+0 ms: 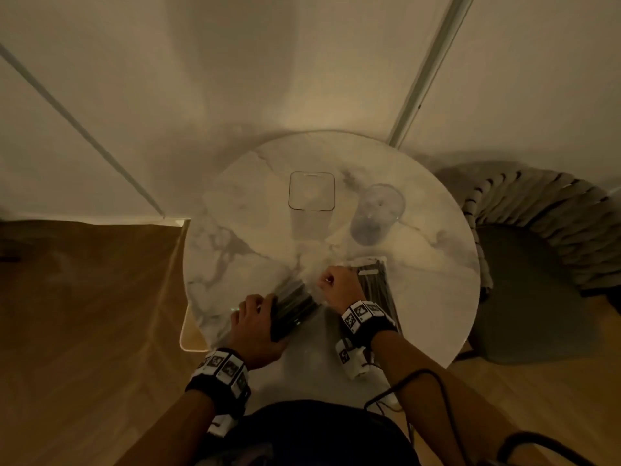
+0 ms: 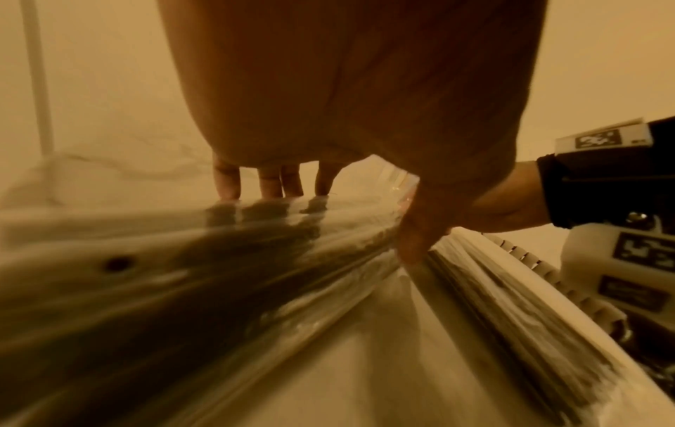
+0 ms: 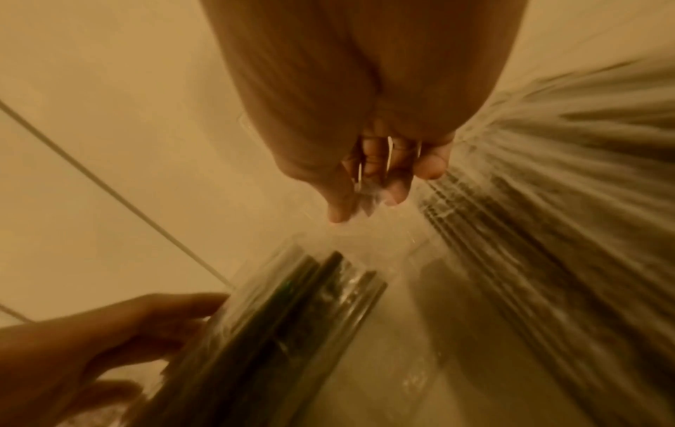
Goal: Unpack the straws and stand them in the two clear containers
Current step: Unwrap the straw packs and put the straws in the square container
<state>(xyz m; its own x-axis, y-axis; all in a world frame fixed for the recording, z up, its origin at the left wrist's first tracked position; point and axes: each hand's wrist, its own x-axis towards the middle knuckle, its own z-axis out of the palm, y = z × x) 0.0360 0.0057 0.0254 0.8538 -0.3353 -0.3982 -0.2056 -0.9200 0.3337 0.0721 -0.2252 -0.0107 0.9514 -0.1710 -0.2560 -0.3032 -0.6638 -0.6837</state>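
Left hand (image 1: 256, 326): grip wrapped on near straw pack (image 1: 293, 308), dark straws in clear film, lying on worktop (image 1: 433, 297).
Right hand (image 1: 339, 285): grip pinching film at pack's far end.
Second pack (image 1: 376, 280): beside right wrist.
Containers: square (image 1: 312, 193), round (image 1: 378, 215), upright beyond.

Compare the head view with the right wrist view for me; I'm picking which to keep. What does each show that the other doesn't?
Only the head view shows the square clear container and round clear container, both without straws, on the marble table.

Only the right wrist view shows the right hand fingers pinching clear wrap.

Both show the left hand holding the straw pack and a second pack.
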